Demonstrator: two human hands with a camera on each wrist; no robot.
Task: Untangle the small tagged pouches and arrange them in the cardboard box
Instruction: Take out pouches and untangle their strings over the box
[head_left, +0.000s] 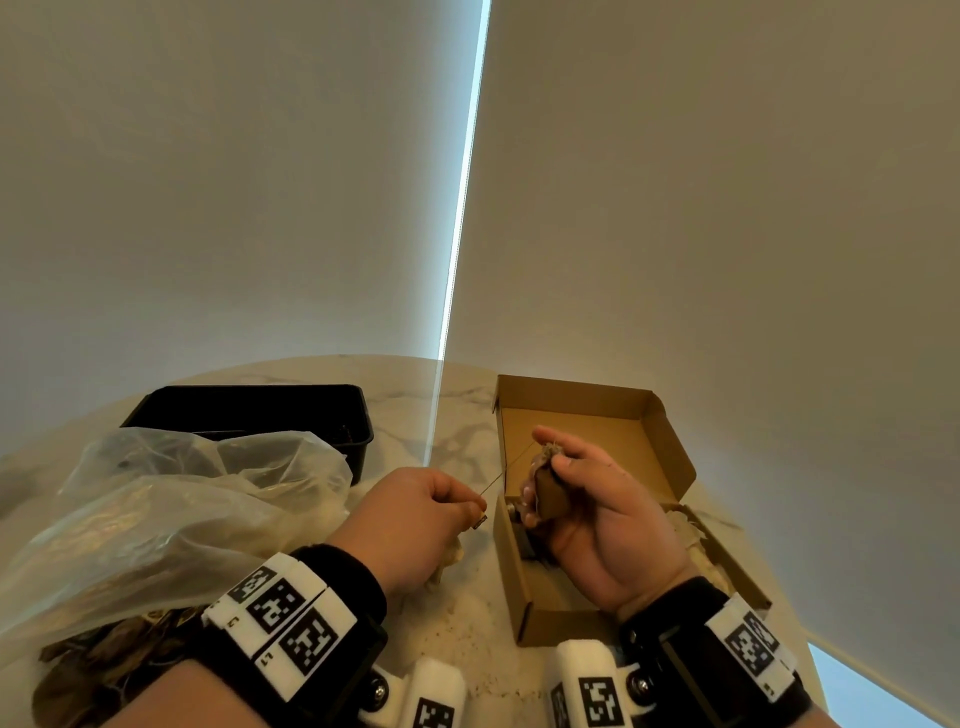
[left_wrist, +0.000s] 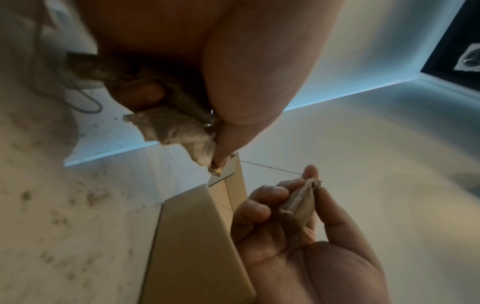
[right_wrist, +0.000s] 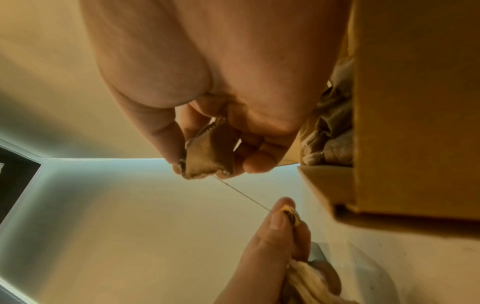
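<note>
My right hand (head_left: 582, 493) holds a small brown pouch (head_left: 548, 496) above the open cardboard box (head_left: 670, 452), thumb and fingers curled round it; the pouch (right_wrist: 207, 156) shows close up in the right wrist view. A thin string (head_left: 506, 470) runs taut from it to a small tag (head_left: 479, 521) pinched by my left hand (head_left: 431, 514) just left of the box. The tag (right_wrist: 291, 214) sits between thumb and forefinger. Other pale pouches (left_wrist: 179, 131) are bunched in the left palm. Several pouches (right_wrist: 330, 131) lie inside the box.
A clear plastic bag (head_left: 171, 509) with more brown pouches lies at the left on the marble table (head_left: 457, 415). Behind it stands a black plastic tray (head_left: 260, 410). Window blinds rise just beyond the table.
</note>
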